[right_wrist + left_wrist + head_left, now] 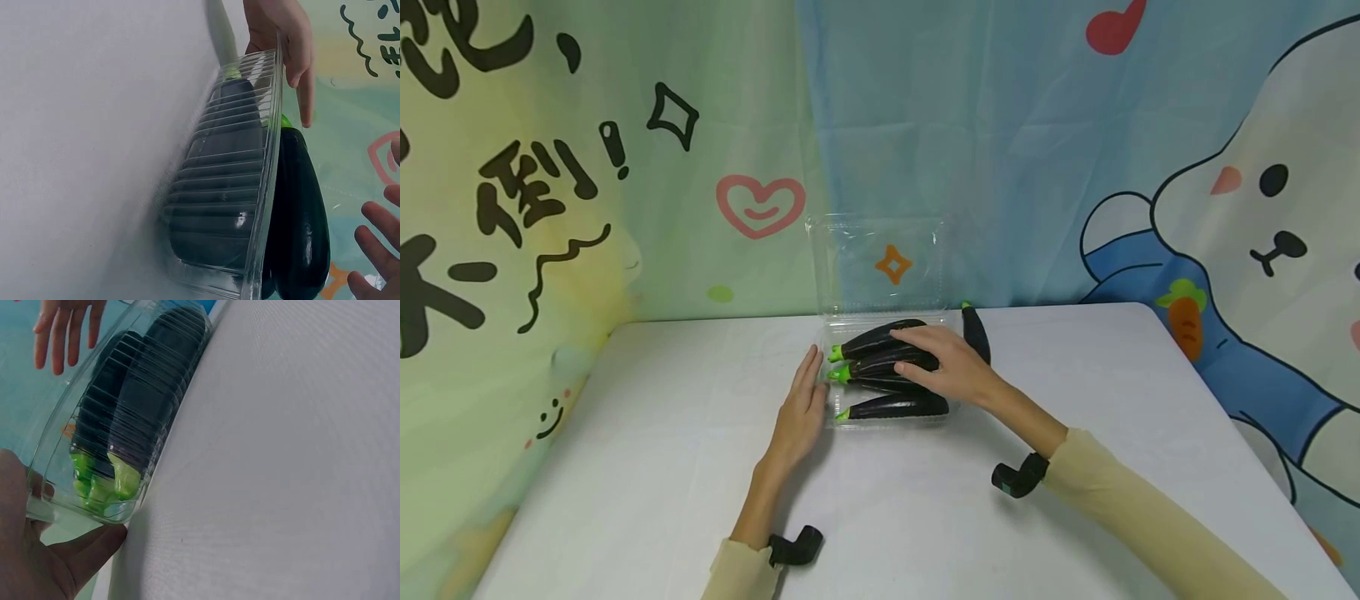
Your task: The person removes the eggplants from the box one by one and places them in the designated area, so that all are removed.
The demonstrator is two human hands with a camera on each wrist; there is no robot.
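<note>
Four dark eggplants (pixel 898 407) to judge: lay roughly side by side, green stems (pixel 841 375) to the left, in a clear plastic tray (pixel 883 424) on the white table (pixel 647 467), with the lid (pixel 850 262) raised behind. Had one loose eggplant (pixel 977 335) to reckon with too, just beside the tray's right end, towards the far corner.

Found the right hand (pixel 947 362) above the upper ones in the row, fingers spread and grasping nothing; looked apart from the skins in the right wrist view. Found the left hand (pixel 802 412) at the tray's left end, fingers straight, thumb close to the wall, released rather than clenched, apparently steadying it.

Judged the eggplants fairly firm, of middling weight, with a little give; seemed smooth and shiny enough to slip or roll. Would likely mark under a fingernail but not break easily. For the loose one, called for a wrap round the thick middle, not a pinch at the narrow stem end. Took the tray for thin, light and bendy, apt to slide if pushed from one side; seemed best braced low at the ends, never by the raised lid.
</note>
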